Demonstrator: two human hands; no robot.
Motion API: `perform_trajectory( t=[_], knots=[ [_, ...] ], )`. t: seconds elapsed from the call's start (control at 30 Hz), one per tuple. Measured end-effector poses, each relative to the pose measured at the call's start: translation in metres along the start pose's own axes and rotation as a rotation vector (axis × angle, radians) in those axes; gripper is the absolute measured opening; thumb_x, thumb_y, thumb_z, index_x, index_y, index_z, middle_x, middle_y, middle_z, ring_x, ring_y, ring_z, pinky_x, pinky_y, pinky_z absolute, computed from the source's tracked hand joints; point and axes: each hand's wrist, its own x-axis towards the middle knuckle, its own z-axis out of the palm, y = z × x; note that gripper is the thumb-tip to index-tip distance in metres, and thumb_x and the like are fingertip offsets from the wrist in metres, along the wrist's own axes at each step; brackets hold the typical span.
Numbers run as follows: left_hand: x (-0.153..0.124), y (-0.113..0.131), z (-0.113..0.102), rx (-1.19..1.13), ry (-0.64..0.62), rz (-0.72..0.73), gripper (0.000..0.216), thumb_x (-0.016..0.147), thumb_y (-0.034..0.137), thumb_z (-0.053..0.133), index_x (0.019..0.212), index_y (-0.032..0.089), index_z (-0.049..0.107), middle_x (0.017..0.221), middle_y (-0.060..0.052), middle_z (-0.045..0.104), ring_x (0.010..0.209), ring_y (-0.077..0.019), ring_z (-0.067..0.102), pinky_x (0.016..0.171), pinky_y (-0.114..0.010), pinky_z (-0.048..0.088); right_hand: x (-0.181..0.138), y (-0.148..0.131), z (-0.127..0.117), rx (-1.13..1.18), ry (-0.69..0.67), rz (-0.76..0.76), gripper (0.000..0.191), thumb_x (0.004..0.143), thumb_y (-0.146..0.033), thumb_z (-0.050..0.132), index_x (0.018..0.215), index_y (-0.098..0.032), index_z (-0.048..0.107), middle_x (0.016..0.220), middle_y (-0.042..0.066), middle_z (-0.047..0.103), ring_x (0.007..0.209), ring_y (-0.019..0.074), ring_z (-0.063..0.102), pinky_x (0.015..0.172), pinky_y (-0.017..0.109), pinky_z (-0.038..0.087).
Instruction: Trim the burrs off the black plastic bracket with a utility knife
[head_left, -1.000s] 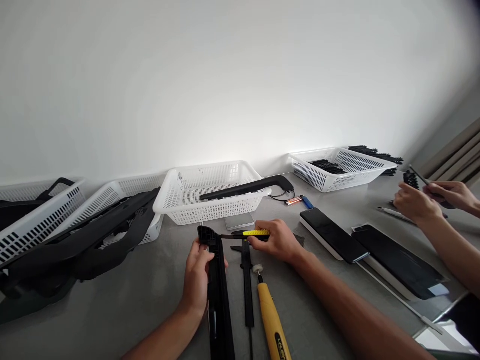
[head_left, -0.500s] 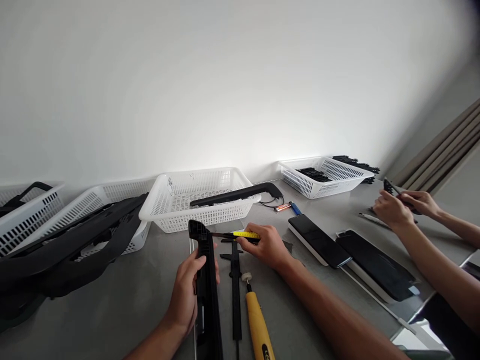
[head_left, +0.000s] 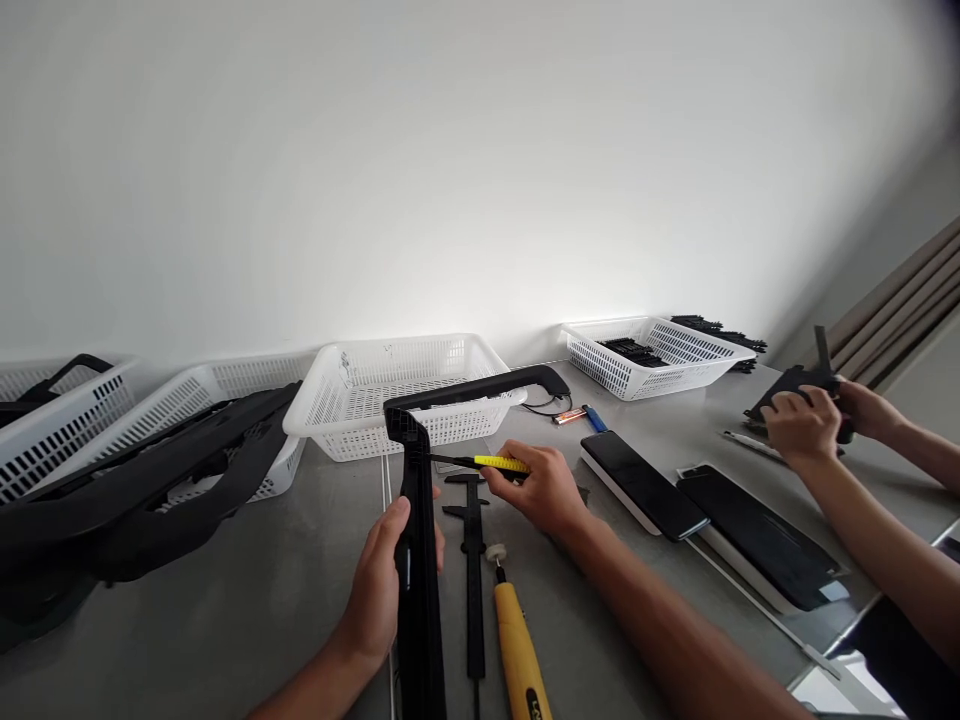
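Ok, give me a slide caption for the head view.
Left hand gripping a long black part, right hand pointing a yellow-and-black tool at its upper end, calipers nearby.

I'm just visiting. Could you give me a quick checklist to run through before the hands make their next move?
1. Left hand gripping the black plastic part: ok.
2. Right hand holding the yellow-and-black utility knife: ok.
3. Left thumb apart from the knife's tip: ok.
4. Knife's tip cutting into the part: cannot tell.
5. Caliper and yellow rotary tool lying unheld: ok.
6. Co-worker's hands away from the knife: ok.
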Motion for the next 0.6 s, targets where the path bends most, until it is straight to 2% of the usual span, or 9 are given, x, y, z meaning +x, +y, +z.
perform_trajectory(
  t=[0.23,0.37,0.6],
  knots=[
    [-0.0010,-0.0005,-0.0008,0.015,-0.029,0.003,0.063,0.093,0.072,0.050,0.122,0.017,0.062,0.061,0.002,0.058,0.053,-0.0139,0.043,0.049,-0.024,0.040,0.0019,-0.0001,-0.0065,0.005,-0.032,-0.034,0.031,0.084,-0.038,0.064,0.065,-0.019,0.049,0.056,-0.006,0.034,0.053,0.0078,0.031,0.055,0.025,0.024],
    [0.0000,-0.0020,-0.0008,-0.005,-0.007,0.005,0.061,0.093,0.071,0.050,0.120,0.017,0.063,0.061,0.002,0.058,0.053,-0.0136,0.043,0.048,-0.024,0.040,0.0015,0.0022,-0.0069,-0.012,-0.022,-0.012,0.030,0.084,-0.038,0.064,0.066,-0.019,0.051,0.056,-0.006,0.036,0.053,0.0077,0.033,0.056,0.024,0.025],
    [0.0000,-0.0027,-0.0005,0.007,-0.004,0.015,0.059,0.094,0.069,0.050,0.119,0.017,0.065,0.060,0.002,0.058,0.053,-0.0139,0.044,0.050,-0.024,0.040,0.0004,-0.0020,-0.0043,0.050,-0.089,-0.009,0.030,0.087,-0.041,0.064,0.068,-0.019,0.055,0.056,-0.005,0.040,0.053,0.0083,0.033,0.054,0.024,0.026]
  ],
)
